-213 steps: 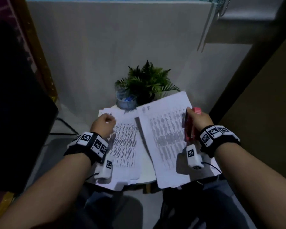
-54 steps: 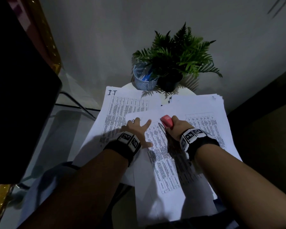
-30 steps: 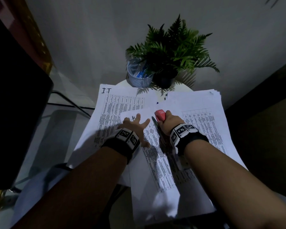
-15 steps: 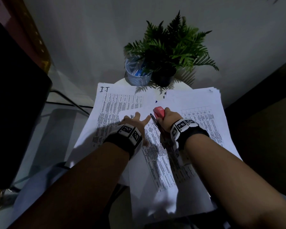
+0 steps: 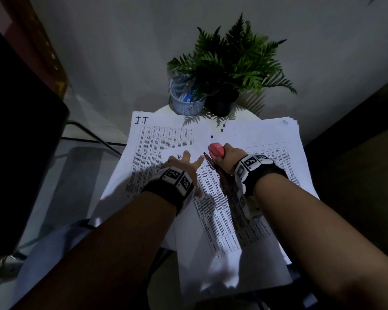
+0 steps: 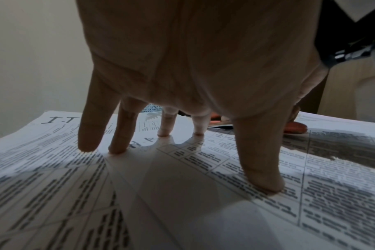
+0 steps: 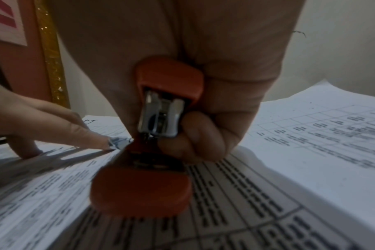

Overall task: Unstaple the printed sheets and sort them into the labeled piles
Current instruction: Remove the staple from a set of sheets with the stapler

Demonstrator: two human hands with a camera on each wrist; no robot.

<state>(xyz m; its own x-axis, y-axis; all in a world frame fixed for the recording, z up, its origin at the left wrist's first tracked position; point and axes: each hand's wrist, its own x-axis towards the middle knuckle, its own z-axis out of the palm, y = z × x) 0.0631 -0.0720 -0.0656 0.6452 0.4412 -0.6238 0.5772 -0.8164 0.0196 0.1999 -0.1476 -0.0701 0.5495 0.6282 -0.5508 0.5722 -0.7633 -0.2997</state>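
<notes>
Printed sheets [image 5: 213, 211] lie mid-table, overlapping the "I-T" pile [image 5: 157, 139] and the right pile [image 5: 267, 139]. Left hand [image 5: 184, 166] has fingers spread straight (tips pressing the top sheet). Right hand [image 5: 226, 157] clamps a red stapler [image 7: 148, 152], whose nose is at the sheet's top corner.

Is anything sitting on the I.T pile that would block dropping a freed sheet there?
Only the sheet being worked on: its corner overlaps the I.T pile, pinned by the left hand. The right hand holds the stapler. Nothing else lies there.
</notes>
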